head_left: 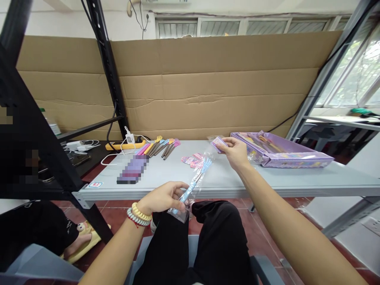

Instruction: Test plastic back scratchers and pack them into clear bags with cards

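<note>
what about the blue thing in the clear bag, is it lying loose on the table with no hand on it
No, the left hand holds the bagged blue thing near its lower end.

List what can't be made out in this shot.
All in the head view:
- Small purple packet: print too small, part covered by the right hand.
- Blue pronged tool: lower end obscured by the left hand and bag glare.
- Purple box: contents blurred, partly behind its walls.
- Purple object on the table: detail lost to pixelation.
- Person's leg: cut off by the left edge.
</note>
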Demonstrator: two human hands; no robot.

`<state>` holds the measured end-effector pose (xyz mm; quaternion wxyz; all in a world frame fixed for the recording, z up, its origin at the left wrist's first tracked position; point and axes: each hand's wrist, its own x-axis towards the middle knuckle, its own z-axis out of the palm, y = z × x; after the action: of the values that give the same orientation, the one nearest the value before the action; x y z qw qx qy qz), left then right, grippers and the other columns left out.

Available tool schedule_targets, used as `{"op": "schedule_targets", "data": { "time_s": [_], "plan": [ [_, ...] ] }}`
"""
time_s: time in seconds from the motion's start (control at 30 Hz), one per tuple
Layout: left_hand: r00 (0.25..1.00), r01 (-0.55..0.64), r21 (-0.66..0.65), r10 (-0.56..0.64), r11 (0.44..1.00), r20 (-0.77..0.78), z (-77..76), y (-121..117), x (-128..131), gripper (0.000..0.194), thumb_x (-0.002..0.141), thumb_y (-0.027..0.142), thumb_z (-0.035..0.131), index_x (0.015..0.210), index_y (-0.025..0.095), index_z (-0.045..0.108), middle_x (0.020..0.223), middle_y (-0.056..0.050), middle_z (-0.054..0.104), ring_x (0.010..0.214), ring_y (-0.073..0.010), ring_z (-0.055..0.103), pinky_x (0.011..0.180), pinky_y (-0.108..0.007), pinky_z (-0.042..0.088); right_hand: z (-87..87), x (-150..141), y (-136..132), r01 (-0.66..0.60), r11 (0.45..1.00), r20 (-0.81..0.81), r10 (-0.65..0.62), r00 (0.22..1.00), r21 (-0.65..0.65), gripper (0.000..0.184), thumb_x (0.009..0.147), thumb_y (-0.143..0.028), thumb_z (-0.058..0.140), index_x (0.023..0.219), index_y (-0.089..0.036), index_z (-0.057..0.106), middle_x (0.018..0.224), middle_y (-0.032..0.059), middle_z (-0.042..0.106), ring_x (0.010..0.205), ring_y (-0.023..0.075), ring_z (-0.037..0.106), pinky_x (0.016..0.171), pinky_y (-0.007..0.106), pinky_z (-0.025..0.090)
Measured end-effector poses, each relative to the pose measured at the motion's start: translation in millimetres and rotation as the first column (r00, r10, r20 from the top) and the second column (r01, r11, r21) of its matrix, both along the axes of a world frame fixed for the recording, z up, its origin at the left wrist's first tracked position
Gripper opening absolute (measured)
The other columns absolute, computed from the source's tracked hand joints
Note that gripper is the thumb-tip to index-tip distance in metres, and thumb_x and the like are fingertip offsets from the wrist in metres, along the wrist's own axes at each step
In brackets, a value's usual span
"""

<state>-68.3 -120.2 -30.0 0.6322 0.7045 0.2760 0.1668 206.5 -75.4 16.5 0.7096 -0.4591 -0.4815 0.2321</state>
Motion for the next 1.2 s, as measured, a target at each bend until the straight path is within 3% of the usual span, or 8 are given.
{"op": "schedule_targets", "data": {
  "time_s": [0.17, 0.4, 0.5, 0.6, 0.73, 0.83, 0.97, 1.2],
  "plan": [
    [1.0, 0.019, -0.03, -0.018, 0.999, 0.017, 2.0, -2.3, 0.6, 0.062, 0.065, 0.018, 0.073, 0.122, 0.013, 0.048, 0.083, -0.004, 0.062, 0.069, -0.0144, 0.063, 0.066, -0.028, 0.049, -3.1, -0.1, 1.5, 0.057, 0.998, 0.034, -0.058, 0.998, 0.033, 0.045, 0.042, -0.041, 0.084, 0.069, -0.017, 0.057, 0.057, -0.0006, 0.06, 0.052, 0.0142, 0.058, 0.052, 0.03, 0.051],
    [0.998, -0.007, -0.046, 0.01, 0.999, 0.061, 0.8, 2.1, 1.7, 0.067, 0.064, 0.017, 0.074, 0.125, 0.012, 0.046, 0.086, -0.006, 0.062, 0.068, -0.0138, 0.062, 0.064, -0.028, 0.048, -4.4, 1.0, 5.8, -0.049, 0.996, -0.013, 0.05, 0.999, 0.078, 0.056, 0.033, -0.034, 0.086, 0.074, -0.019, 0.052, 0.059, -0.0048, 0.056, 0.052, 0.0114, 0.054, 0.053, 0.03, 0.05],
    [0.997, -0.013, -0.029, 0.015, 1.0, 0.071, 0.0, 3.2, 2.2, 0.068, 0.063, 0.016, 0.074, 0.125, 0.012, 0.047, 0.085, -0.005, 0.063, 0.066, -0.0132, 0.061, 0.065, -0.028, 0.048, -2.3, 2.5, 5.4, -0.037, 0.997, 0.044, 0.034, 0.998, 0.065, 0.046, 0.045, -0.04, 0.082, 0.077, -0.017, 0.058, 0.067, 0.0001, 0.062, 0.059, 0.0138, 0.058, 0.056, 0.03, 0.05],
    [0.998, -0.024, -0.02, 0.025, 1.0, 0.063, -1.3, 3.6, 1.6, 0.069, 0.063, 0.016, 0.073, 0.126, 0.011, 0.046, 0.085, -0.005, 0.062, 0.065, -0.013, 0.061, 0.064, -0.028, 0.047, 0.9, 6.2, 2.4, 0.008, 0.999, 0.205, -0.015, 0.979, 0.036, 0.036, 0.059, -0.045, 0.074, 0.076, -0.016, 0.061, 0.071, 0.0038, 0.065, 0.061, 0.0157, 0.06, 0.056, 0.03, 0.05],
    [0.998, -0.022, -0.007, 0.022, 1.0, 0.059, -2.1, 3.3, -0.8, 0.069, 0.063, 0.014, 0.073, 0.126, 0.011, 0.047, 0.085, -0.006, 0.063, 0.065, -0.0127, 0.061, 0.064, -0.028, 0.047, 3.7, 11.1, -4.0, 0.127, 0.99, 0.428, -0.14, 0.893, 0.059, 0.026, 0.073, -0.042, 0.063, 0.08, -0.017, 0.06, 0.068, 0.004, 0.065, 0.058, 0.018, 0.063, 0.057, 0.031, 0.049],
    [0.997, -0.001, -0.021, 0.003, 1.0, 0.075, -1.1, 2.5, -2.3, 0.064, 0.064, 0.015, 0.073, 0.123, 0.013, 0.05, 0.085, -0.005, 0.063, 0.066, -0.0124, 0.06, 0.065, -0.027, 0.047, 3.6, 11.3, -8.0, 0.201, 0.972, 0.509, -0.235, 0.828, 0.123, 0.022, 0.076, -0.039, 0.06, 0.084, -0.019, 0.059, 0.068, 0.0044, 0.066, 0.058, 0.0197, 0.064, 0.056, 0.031, 0.047],
    [0.997, 0.006, -0.037, -0.003, 0.999, 0.082, 0.8, 0.7, -1.9, 0.063, 0.064, 0.015, 0.074, 0.123, 0.014, 0.05, 0.084, -0.004, 0.062, 0.068, -0.0125, 0.061, 0.065, -0.027, 0.047, 2.8, 6.7, -10.8, 0.227, 0.961, 0.454, -0.274, 0.848, 0.156, 0.021, 0.073, -0.038, 0.062, 0.081, -0.019, 0.06, 0.073, 0.0057, 0.068, 0.061, 0.0198, 0.065, 0.055, 0.03, 0.047],
    [0.993, 0.019, -0.076, -0.01, 0.997, 0.121, 3.4, -1.3, 1.6, 0.059, 0.064, 0.016, 0.075, 0.118, 0.014, 0.053, 0.084, -0.005, 0.063, 0.069, -0.0125, 0.061, 0.062, -0.024, 0.047, 1.3, 0.0, -9.9, 0.225, 0.97, 0.251, -0.242, 0.937, 0.092, 0.036, 0.051, -0.039, 0.079, 0.072, -0.018, 0.059, 0.06, 0.0014, 0.063, 0.054, 0.0169, 0.06, 0.055, 0.03, 0.047]
  ]
}}
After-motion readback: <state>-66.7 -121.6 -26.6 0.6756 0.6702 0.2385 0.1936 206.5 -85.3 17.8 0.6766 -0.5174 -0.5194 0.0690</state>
